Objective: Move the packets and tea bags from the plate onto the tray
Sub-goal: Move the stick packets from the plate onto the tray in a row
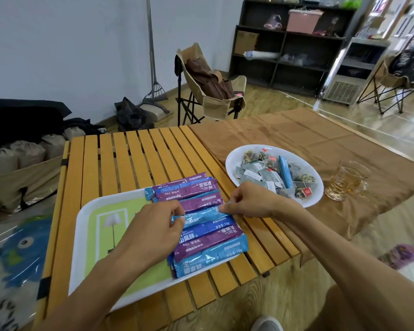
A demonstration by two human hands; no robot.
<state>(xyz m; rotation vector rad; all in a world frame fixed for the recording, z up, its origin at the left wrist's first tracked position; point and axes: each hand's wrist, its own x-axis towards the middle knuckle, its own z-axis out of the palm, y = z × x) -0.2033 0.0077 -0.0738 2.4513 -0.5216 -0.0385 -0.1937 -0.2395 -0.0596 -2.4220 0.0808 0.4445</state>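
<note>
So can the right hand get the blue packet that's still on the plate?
Probably yes. The right hand is just beside the plate, and the blue packet lies on top of the tea bags, uncovered. But that hand is pinching a light blue packet now.

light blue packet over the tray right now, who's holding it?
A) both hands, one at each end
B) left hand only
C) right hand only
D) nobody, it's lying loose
A: the left hand pinches one end of the light blue packet and the right hand pinches the other, holding it across the row of packets on the tray.
</note>
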